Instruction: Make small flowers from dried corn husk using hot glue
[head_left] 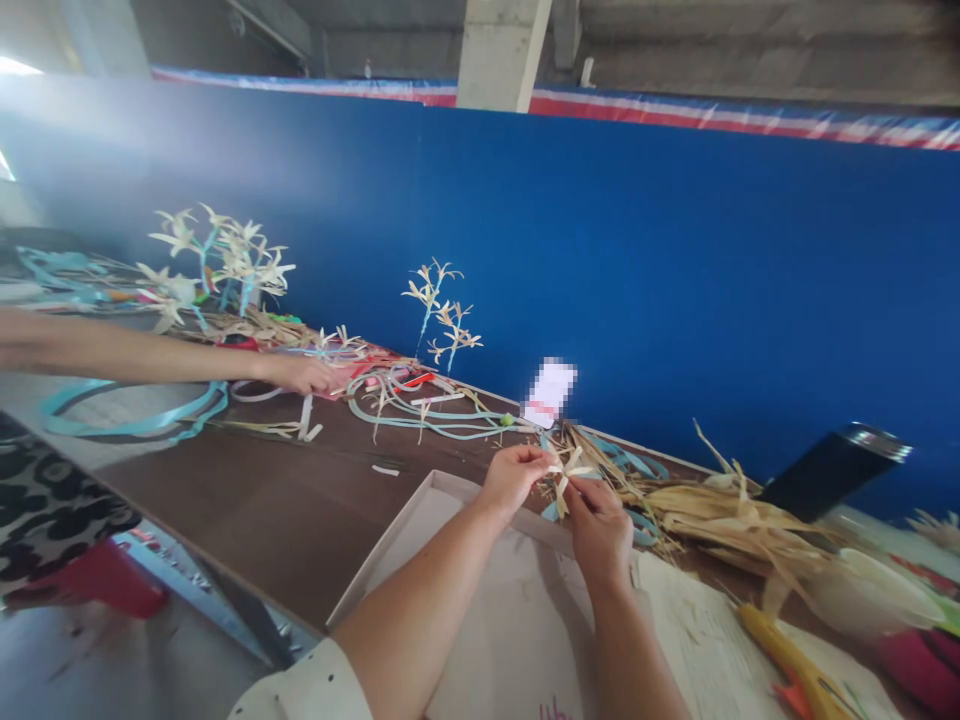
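Above a shallow cardboard tray [397,517], both hands meet at a small pale corn-husk flower [574,465] with narrow spread petals. My left hand [517,477] pinches it from the left, and a small whitish bit shows at the fingertips. From the right and slightly lower, my right hand [602,520] has thumb and fingers closed on the flower's base, which they partly hide. Right of my hands lies a bundle of dried corn husks [712,515]. A yellow-handled tool, seemingly a glue gun [791,660], rests at lower right.
A co-worker's hand [304,375] reaches over the brown table [262,500] from the left. Husk flowers on blue stems [240,255] stand at the back left. Blue tubing [382,410], a lit phone [550,392] and a dark tilted bottle [832,468] lie along the blue partition [675,270].
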